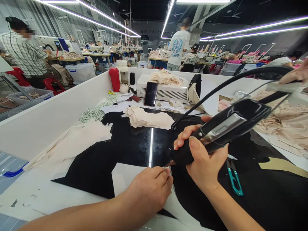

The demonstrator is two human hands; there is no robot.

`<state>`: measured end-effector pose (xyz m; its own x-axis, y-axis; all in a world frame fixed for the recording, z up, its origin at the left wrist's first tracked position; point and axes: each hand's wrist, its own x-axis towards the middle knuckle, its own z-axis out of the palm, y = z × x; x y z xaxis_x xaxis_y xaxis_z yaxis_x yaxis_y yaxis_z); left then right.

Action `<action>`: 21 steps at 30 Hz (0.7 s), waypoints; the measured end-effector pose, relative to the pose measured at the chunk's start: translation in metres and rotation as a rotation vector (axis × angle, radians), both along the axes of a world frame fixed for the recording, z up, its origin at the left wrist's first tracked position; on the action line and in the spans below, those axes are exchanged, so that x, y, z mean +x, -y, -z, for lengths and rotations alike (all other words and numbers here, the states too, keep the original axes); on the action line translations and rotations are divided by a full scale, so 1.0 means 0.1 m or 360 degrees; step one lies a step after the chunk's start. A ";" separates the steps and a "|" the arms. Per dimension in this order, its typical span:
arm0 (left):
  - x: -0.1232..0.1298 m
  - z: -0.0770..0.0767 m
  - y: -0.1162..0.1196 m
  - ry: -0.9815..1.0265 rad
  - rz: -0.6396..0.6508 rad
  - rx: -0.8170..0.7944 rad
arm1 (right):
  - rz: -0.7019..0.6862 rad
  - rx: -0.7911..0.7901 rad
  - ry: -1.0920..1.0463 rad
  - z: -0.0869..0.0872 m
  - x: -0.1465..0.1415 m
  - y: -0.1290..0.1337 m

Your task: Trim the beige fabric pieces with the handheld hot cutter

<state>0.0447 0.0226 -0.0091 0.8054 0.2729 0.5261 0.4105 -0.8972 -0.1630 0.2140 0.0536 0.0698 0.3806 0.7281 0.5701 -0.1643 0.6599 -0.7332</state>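
Note:
My right hand is wrapped round a thick black handheld power tool with a silver lever, a cable and a narrow tip. The tool slants down to the left, and its tip comes close to the fingertips of my left hand. That hand is closed in a pinch over a white sheet; its fingers hide what they hold. Under both hands lies a glossy black surface. To the right of my right wrist are teal-handled thread snips.
A stack of cream fabric pieces lies ahead, with more cream cloth at left. A phone leans on a white vented box. Green cord and a red bottle stand near the low white wall. People work beyond.

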 end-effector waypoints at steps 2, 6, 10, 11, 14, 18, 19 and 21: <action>-0.01 -0.01 -0.01 -0.0012 0.0008 -0.0027 | 0.0006 0.0017 0.0005 -0.02 0.02 0.00; -0.09 -0.08 -0.11 -0.0107 -0.0079 -0.0146 | 0.0145 0.0049 0.0025 -0.11 0.11 0.05; -0.21 -0.16 -0.29 -0.0146 -0.0192 -0.0177 | 0.0212 0.0027 0.0025 -0.18 0.22 0.18; -0.23 -0.18 -0.32 -0.0138 -0.0203 -0.0161 | 0.0214 0.0020 0.0020 -0.19 0.24 0.22; -0.26 -0.25 -0.34 -0.0036 -0.0185 -0.0098 | 0.0198 0.0014 0.0016 -0.19 0.29 0.34; -0.19 -0.31 -0.23 0.0135 0.0060 -0.0183 | 0.0175 0.0012 0.0026 -0.17 0.31 0.47; -0.17 -0.31 -0.19 0.0154 0.0145 -0.0239 | 0.0169 0.0016 0.0024 -0.17 0.31 0.49; -0.14 -0.29 -0.14 0.0145 0.0286 -0.0339 | 0.0159 0.0022 0.0020 -0.15 0.30 0.50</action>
